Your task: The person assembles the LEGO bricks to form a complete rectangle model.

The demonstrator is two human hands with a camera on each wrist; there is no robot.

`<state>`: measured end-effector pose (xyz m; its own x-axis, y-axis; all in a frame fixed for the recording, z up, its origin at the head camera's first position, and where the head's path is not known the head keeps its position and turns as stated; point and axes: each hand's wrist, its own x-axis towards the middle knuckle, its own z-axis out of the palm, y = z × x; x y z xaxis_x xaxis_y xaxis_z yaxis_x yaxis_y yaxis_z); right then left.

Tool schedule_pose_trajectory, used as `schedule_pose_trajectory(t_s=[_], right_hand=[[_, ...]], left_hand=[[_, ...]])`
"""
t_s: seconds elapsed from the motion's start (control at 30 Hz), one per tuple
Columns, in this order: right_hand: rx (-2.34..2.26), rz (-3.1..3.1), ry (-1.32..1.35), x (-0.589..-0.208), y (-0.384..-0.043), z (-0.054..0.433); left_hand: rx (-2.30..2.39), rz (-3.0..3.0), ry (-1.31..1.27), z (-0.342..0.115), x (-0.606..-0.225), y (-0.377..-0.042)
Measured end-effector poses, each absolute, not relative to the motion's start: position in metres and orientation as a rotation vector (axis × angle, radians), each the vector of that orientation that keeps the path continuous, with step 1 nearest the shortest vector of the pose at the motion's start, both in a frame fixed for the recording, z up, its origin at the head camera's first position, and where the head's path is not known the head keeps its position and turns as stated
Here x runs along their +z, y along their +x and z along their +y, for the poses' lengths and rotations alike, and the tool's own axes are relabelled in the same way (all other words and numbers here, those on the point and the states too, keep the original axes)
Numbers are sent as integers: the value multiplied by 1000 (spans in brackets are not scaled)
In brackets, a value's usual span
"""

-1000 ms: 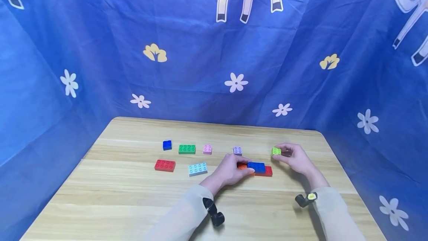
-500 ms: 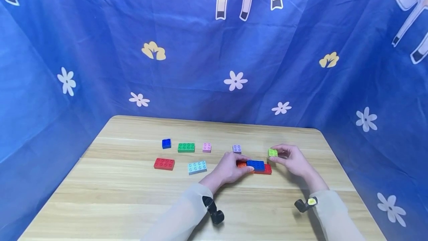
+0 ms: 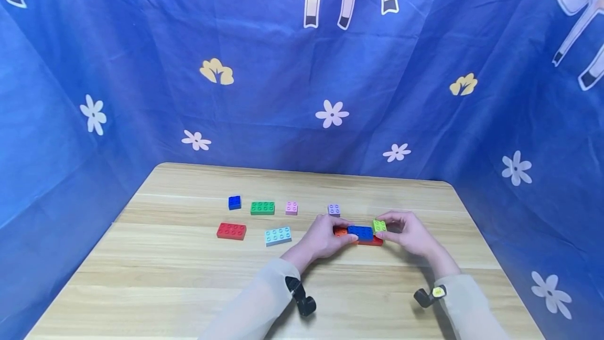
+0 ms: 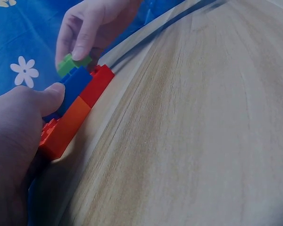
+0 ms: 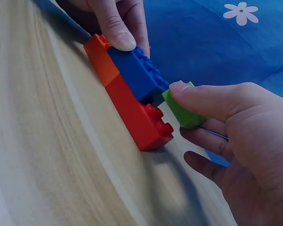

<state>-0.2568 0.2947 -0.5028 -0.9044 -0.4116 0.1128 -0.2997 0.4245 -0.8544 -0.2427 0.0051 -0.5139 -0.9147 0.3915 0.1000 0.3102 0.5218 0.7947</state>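
Observation:
My left hand (image 3: 323,236) grips a joined set of toy bricks from its left end, thumb on the near side. In that set a blue brick (image 5: 134,73) sits across an orange brick (image 5: 101,60) and a red brick (image 5: 137,115) lying end to end on the table. The red brick's right-end studs are bare in the right wrist view. Between thumb and fingers my right hand (image 3: 408,232) pinches a small lime green brick (image 5: 185,109). It is tilted and held close over those bare studs, right beside the blue brick's end.
On the wooden table (image 3: 189,287) lie a small blue brick (image 3: 234,202), a green brick (image 3: 262,208), a pink brick (image 3: 291,208), a lilac brick (image 3: 334,210), another red brick (image 3: 232,231) and a light blue brick (image 3: 278,236). A blue patterned curtain (image 3: 264,119) encloses the back and sides.
My right hand has moved left and nearer with the lime green brick, from beyond the joined bricks to their right end. My left hand keeps its grip in place.

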Motion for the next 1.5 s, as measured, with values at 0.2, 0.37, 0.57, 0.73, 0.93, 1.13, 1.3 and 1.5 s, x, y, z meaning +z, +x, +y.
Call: schedule_pose_trajectory(t_s=[0.2,0.37,0.57,0.73,0.93,1.13,1.3,1.5], right_hand=[[-1486,2559,-654,-508,-254,296],[-1494,2553,-666,-510,-252,296],[-1502,2551,-690,-511,-250,295],[-1515,2539,-698,-512,-250,294],[-1505,2539,-704,-511,-248,294],[-1488,2536,-688,-509,-247,293],[-1431,2585,-651,-511,-249,293],[-1407,2604,-619,-513,-250,294]], left_hand=[[1365,2656,611,6,-513,-242],[1364,2659,610,6,-512,-241],[1368,2657,607,5,-512,-241],[1370,2654,605,5,-512,-241],[1361,2659,603,5,-511,-240],[1359,2658,606,5,-512,-240],[1358,2654,594,5,-512,-241],[1362,2651,589,5,-512,-240]])
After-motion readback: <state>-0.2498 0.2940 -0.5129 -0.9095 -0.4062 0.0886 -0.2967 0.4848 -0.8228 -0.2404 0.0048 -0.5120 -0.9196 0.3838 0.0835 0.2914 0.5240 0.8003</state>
